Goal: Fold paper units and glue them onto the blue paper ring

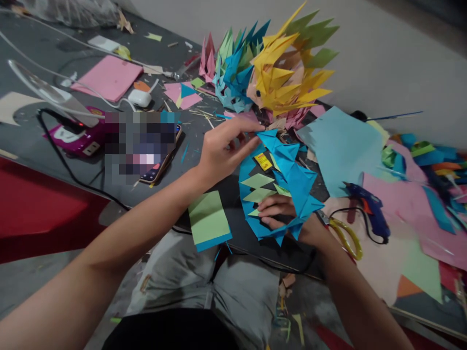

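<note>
A curved piece built of folded blue and light green paper triangles (288,180) lies at the near edge of the dark table (204,131). My left hand (226,148) pinches the upper tip of this blue piece, fingers closed on it. My right hand (279,211) grips the lower part from underneath, fingers curled under the paper points. Behind them stands a spiky cluster of yellow, green, blue and pink folded paper (272,73).
A blue glue gun (368,206) and yellow-handled scissors (346,236) lie right of my right hand among loose coloured sheets (343,146). A green sheet (208,218) hangs over the table edge. A phone (160,165), a purple device (78,136) and cables sit at left.
</note>
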`<state>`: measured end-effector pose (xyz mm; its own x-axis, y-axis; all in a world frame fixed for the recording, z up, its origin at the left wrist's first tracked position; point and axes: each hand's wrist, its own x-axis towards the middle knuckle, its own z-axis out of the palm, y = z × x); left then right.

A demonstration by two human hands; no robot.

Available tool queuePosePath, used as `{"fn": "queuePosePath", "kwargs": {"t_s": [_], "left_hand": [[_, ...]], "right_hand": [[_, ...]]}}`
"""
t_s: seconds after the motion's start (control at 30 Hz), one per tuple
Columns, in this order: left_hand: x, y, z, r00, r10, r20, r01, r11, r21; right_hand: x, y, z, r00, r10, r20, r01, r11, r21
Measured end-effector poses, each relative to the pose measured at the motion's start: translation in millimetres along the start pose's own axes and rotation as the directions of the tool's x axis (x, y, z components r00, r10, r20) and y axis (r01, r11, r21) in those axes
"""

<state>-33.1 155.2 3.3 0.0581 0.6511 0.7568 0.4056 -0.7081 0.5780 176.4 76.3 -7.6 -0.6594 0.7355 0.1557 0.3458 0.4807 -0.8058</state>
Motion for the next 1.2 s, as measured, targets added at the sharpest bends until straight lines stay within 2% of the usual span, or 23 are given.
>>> {"fn": "queuePosePath", "kwargs": {"t_s": [0.1, 0.3, 0.5, 0.63, 0.73, 0.87, 1.0, 1.2], "left_hand": [[0, 1, -0.3, 1.000, -0.017, 0.011, 0.017, 1.000, -0.006], [1, 1, 0.3, 0.999, -0.027, 0.016, 0.027, 1.000, -0.010], [0, -1, 1.1, 1.000, -0.008, 0.006, 0.008, 1.000, -0.011], [0, 1, 0.7, 0.999, -0.035, 0.015, 0.035, 0.999, 0.005], [1, 2, 0.9, 1.000, 0.001, 0.005, -0.001, 1.000, -0.013], [1, -1, 1.8, 0.996, 0.086, -0.025, -0.087, 0.995, -0.041], [1, -2, 1.9, 0.994, 0.110, -0.023, -0.111, 0.993, -0.035], [1, -2, 1.9, 0.993, 0.113, -0.014, -0.114, 0.993, -0.042]], "right_hand": [[0, 1, 0, 0.998, -0.055, 0.034, 0.055, 0.999, 0.001], [-3, 9, 4, 0.998, -0.040, 0.057, 0.041, 0.999, -0.030], [-12, 22, 1, 0.985, -0.018, 0.169, 0.054, 0.976, -0.209], [-13, 20, -2, 0.973, -0.027, 0.228, 0.097, 0.949, -0.299], [-12, 17, -2, 0.966, -0.030, 0.259, 0.114, 0.941, -0.319], [-11, 16, -1, 0.968, -0.067, 0.242, 0.136, 0.950, -0.281], [-13, 15, 1, 0.968, -0.070, 0.241, 0.125, 0.968, -0.219], [-14, 8, 4, 0.977, -0.007, 0.212, 0.072, 0.952, -0.299]]}}
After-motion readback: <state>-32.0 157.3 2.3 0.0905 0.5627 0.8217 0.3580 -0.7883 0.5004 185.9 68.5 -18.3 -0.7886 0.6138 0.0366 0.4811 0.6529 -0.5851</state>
